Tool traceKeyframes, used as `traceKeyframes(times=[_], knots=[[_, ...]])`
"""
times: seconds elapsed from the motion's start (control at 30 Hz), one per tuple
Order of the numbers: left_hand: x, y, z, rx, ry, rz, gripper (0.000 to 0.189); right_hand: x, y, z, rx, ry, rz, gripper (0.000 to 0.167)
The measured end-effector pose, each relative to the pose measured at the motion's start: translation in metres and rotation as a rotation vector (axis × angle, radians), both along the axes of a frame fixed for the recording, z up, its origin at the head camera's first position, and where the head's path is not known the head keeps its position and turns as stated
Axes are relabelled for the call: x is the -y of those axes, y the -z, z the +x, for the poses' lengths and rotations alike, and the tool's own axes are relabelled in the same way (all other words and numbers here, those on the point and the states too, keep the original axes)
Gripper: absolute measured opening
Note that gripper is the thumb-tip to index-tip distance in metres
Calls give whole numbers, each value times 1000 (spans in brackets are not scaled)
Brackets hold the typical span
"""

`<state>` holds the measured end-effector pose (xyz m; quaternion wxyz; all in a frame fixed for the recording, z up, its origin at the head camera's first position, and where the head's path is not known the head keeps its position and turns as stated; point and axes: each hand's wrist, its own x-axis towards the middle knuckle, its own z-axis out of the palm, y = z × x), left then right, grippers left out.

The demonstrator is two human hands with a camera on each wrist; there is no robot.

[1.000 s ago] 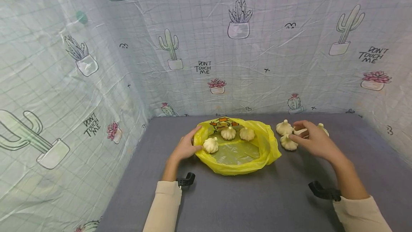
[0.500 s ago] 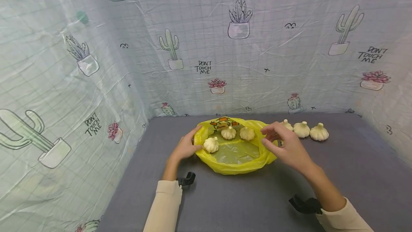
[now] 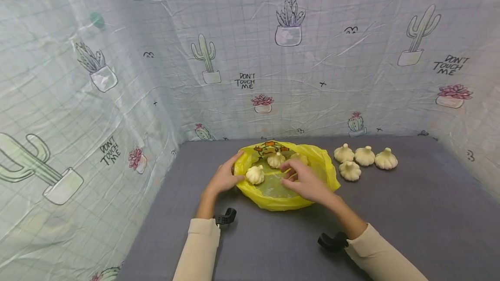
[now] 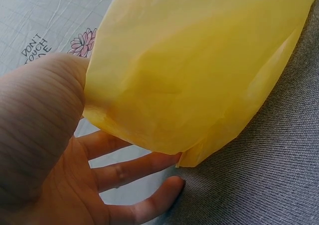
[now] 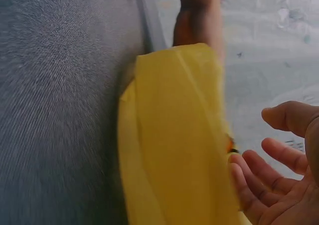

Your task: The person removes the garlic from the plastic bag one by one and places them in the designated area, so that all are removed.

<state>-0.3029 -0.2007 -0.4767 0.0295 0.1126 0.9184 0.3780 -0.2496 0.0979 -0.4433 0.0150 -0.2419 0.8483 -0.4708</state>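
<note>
A yellow plastic bag [image 3: 287, 203] lies with its mouth spread wide. Inside it are three garlic bulbs: one bulb [image 3: 255, 175] at the left, another [image 3: 276, 160] at the back and a third [image 3: 300, 158] partly behind my right hand. My left hand [image 3: 224, 178] holds the bag's left rim, thumb at the edge and fingers outside; in the left wrist view yellow film [image 4: 189, 75] lies between thumb and fingers. My right hand [image 3: 306, 182] is over the bag's mouth, fingers loosely bent and apart. Nothing lies between those fingers [image 5: 284, 160] in the right wrist view.
Several more garlic bulbs [image 3: 365, 155] stand grouped on the grey tabletop [image 3: 273, 246], right of the bag. A cactus-print curtain [image 3: 250, 55] closes off the back and sides. Black wrist cameras sit on both forearms.
My right hand has moved left from the loose garlic bulbs to over the bag's mouth, uncovering those bulbs. The left hand has stayed at the bag's left rim.
</note>
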Motion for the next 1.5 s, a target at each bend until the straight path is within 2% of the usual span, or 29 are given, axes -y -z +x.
traceKeyframes(times=[0.3, 0.47, 0.67, 0.9, 1.17, 1.5], knots=[[2, -1, 0, -10, 1, 7, 86, 34, 25, -31, 168, 18, -20, 48], [1, -2, 1, -3, 4, 9, 85, 48, 40, -42, 213, 21, -29, 57], [0, 0, 1, -3, 2, 12, 86, 59, 45, -47, 206, -2, -14, 63], [1, 0, 2, -27, 0, 1, 85, 68, 46, -52, 238, -17, 32, 69], [2, -1, 2, -30, 4, 4, 85, 73, 50, -58, 148, -28, 78, 65], [1, -2, 3, -22, 2, 16, 84, 76, 52, -61, 112, -40, 101, 59]])
